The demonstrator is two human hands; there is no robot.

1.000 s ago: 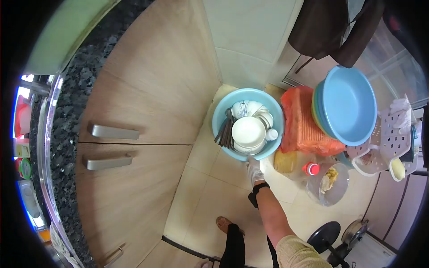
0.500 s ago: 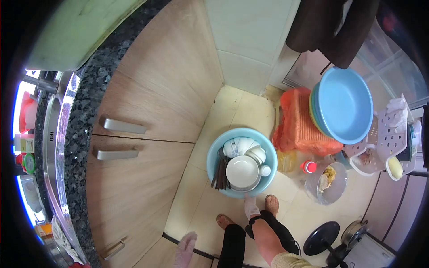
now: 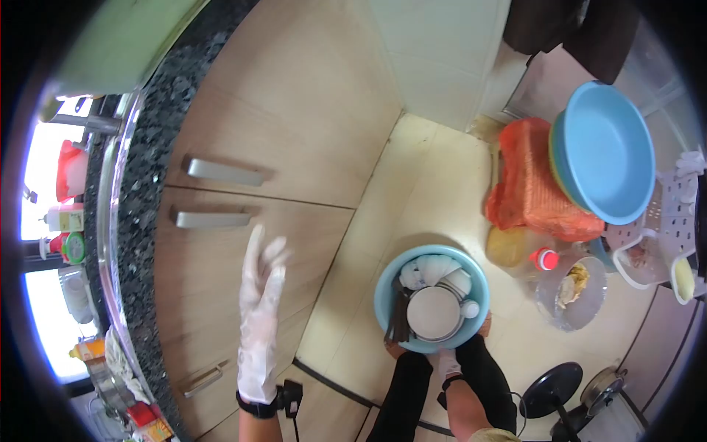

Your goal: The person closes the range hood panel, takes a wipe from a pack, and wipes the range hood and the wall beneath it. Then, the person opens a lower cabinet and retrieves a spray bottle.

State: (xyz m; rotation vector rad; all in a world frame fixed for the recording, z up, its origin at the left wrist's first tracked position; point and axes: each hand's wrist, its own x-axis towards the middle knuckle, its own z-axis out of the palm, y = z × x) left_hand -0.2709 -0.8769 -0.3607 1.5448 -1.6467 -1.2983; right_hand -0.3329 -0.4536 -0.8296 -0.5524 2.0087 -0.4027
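My left hand, in a translucent white glove, is raised in front of the cabinet doors, fingers apart and holding nothing. My right hand, gloved too, is at the near rim of a light blue basin on the floor; its fingertips are hidden by the rim, and it looks closed on it. Inside the basin are stacked white bowls, patterned dishes, a small white cup and dark chopsticks or spoons along the left side.
Right of the basin are a red bag, stacked blue basins, a red-capped bottle, a clear bowl of food scraps and white baskets. A black lid lies lower right. Cabinet handles project at left.
The basin has come nearer to my feet, with my right hand still at its rim. My left hand has come into view and risen in front of the cabinet. The view has shifted.
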